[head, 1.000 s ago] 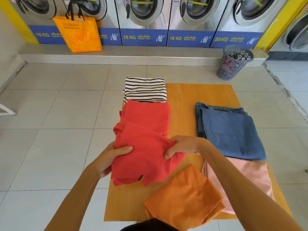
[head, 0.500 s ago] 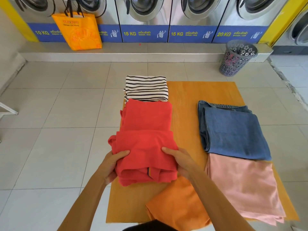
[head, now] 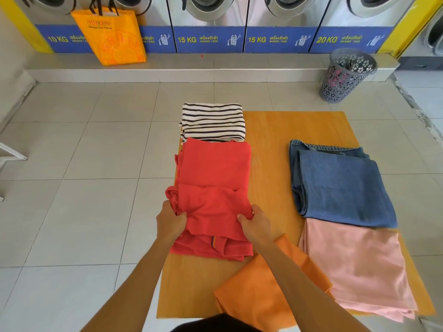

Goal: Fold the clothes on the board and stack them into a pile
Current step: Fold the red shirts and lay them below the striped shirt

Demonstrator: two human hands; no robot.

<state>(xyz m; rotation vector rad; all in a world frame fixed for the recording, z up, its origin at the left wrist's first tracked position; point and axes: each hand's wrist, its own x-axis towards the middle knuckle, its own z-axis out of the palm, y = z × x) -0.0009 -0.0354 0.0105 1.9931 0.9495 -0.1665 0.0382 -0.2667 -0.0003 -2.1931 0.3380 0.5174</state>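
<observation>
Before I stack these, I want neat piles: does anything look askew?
The orange cloth lies skewed at the board's near edge, partly overhanging. The red garment both hands grip is still bunched.

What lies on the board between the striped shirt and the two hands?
In the head view, red clothes lie between the striped shirt and the left hand and right hand, which grip the nearer red piece.
</observation>
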